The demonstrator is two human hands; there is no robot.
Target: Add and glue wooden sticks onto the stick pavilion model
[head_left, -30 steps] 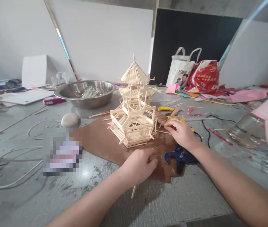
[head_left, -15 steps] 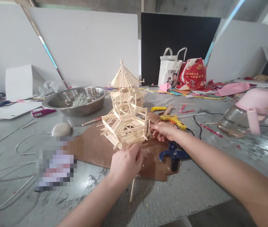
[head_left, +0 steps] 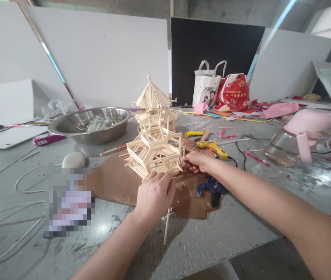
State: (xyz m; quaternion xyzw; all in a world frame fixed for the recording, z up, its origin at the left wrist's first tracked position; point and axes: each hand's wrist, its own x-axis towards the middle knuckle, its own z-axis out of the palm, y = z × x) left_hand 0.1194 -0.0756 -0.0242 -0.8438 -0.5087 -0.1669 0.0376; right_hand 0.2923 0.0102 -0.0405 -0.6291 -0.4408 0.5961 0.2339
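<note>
A pagoda model built of thin wooden sticks stands on a brown sheet, its pointed roof at the top. At its front lower edge, my left hand grips the model, fingertips hidden behind the sticks. My right hand is at the model's right side, its fingers closed in a pinch around a short upright stick. Whether that stick is fixed to the model I cannot tell. A loose stick pokes out below my left wrist. Behind my right hand lies a yellow glue gun.
Blue cutters lie under my right forearm. A metal basin is at the back left, with a pale round stone-like object before it. A pink-lidded jug stands right. Bags, a yellow knife and cords lie around.
My right hand has shifted slightly left, closer against the model's side. My left hand keeps its hold, with its fingers a little higher. The whole view has turned slightly.
</note>
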